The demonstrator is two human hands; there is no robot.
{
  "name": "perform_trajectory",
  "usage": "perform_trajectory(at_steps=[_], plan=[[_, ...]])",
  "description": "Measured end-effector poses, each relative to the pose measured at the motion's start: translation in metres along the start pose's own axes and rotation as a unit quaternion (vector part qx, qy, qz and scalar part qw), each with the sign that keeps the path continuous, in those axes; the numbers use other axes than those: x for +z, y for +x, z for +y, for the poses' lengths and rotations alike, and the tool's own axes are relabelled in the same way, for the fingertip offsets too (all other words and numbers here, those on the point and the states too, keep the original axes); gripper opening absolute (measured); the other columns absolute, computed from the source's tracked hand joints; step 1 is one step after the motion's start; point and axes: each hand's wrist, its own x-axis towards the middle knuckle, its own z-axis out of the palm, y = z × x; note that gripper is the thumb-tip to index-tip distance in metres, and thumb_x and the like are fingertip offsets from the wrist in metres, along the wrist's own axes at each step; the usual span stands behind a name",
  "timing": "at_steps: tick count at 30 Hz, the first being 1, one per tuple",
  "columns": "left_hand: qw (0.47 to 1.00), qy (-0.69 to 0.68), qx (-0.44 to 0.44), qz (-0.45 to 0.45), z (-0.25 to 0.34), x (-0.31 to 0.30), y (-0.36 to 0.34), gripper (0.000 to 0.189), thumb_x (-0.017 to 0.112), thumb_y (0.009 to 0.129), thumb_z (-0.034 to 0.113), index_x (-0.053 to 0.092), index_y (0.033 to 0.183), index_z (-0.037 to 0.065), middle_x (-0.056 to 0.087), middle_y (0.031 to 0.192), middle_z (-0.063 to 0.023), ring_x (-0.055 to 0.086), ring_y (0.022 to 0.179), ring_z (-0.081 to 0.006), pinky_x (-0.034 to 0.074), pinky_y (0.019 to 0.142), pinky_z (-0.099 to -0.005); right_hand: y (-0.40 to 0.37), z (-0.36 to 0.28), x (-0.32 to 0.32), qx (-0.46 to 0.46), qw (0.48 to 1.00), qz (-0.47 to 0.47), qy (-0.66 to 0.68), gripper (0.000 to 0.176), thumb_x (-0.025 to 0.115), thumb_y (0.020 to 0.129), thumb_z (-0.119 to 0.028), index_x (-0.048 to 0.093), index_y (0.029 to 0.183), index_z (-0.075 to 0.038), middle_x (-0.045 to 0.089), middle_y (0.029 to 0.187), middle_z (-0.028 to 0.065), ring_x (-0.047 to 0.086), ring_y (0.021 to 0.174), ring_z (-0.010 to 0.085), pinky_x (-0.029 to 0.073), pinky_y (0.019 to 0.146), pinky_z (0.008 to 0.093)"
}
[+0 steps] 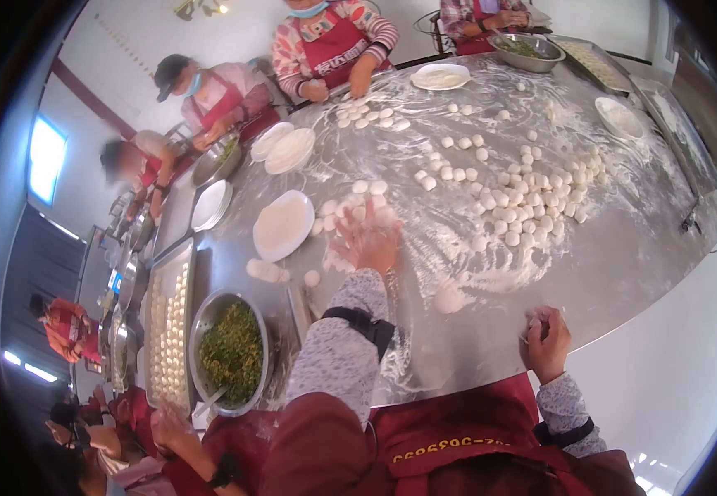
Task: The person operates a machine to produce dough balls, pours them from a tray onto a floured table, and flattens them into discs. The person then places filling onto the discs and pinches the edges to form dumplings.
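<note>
My left hand (368, 241) is spread over the floury metal table, its fingers reaching among small white dough balls (359, 188) and loose flour. The fingers are apart and hold nothing that I can see. Near the table's front edge, my right hand (547, 341) is closed with its fingers curled; whatever it may hold is hidden. A white plate of flour (283, 226) lies to the left of my left hand. Right of centre, a large pile of dough balls (532, 198) rests in scattered flour. One flattened dough piece (450, 298) lies between my two hands.
A steel bowl of green filling (232, 351) and a tray of dumplings (169, 326) stand at the left. Several co-workers in red aprons surround the table (623, 281). More plates (441, 77) and a bowl (527, 53) are at the far side.
</note>
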Motion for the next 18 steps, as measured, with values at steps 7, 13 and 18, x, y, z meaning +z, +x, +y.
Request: perform_trajectory(at_steps=[7, 13, 18], plan=[[0.813, -0.044, 0.546, -0.199, 0.027, -0.019, -0.085, 0.059, 0.055, 0.085, 0.038, 0.038, 0.140, 0.025, 0.027, 0.148, -0.0092, 0.018, 0.139, -0.0314, 0.002, 0.109, -0.0579, -0.002, -0.004, 0.002, -0.020, 0.999, 0.020, -0.018, 0.013, 0.054, 0.078, -0.005, 0.057, 0.091, -0.004, 0.059, 0.075, 0.0124, 0.057, 0.066, 0.0305, 0.046, 0.060, 0.0387], [0.912, 0.121, 0.391, 0.030, -0.016, 0.024, 0.029, 0.054, 0.052, 0.087, 0.035, 0.039, 0.138, 0.024, 0.033, 0.144, -0.0094, 0.027, 0.134, -0.0318, 0.014, 0.106, -0.0571, 0.000, -0.010, 0.001, -0.024, 0.999, 0.008, -0.020, 0.013, 0.056, 0.076, -0.004, 0.058, 0.088, -0.005, 0.058, 0.072, 0.0114, 0.056, 0.064, 0.0297, 0.044, 0.057, 0.0395], [0.965, -0.038, 0.259, -0.030, 0.044, 0.039, 0.122, 0.059, 0.048, 0.090, 0.041, 0.030, 0.143, 0.022, 0.032, 0.144, -0.0139, 0.026, 0.133, -0.0352, 0.014, 0.105, -0.0597, 0.000, -0.010, 0.000, 0.018, 0.999, -0.011, -0.031, 0.013, 0.057, 0.074, -0.003, 0.059, 0.087, -0.005, 0.059, 0.072, 0.0114, 0.056, 0.064, 0.0297, 0.045, 0.057, 0.0393]])
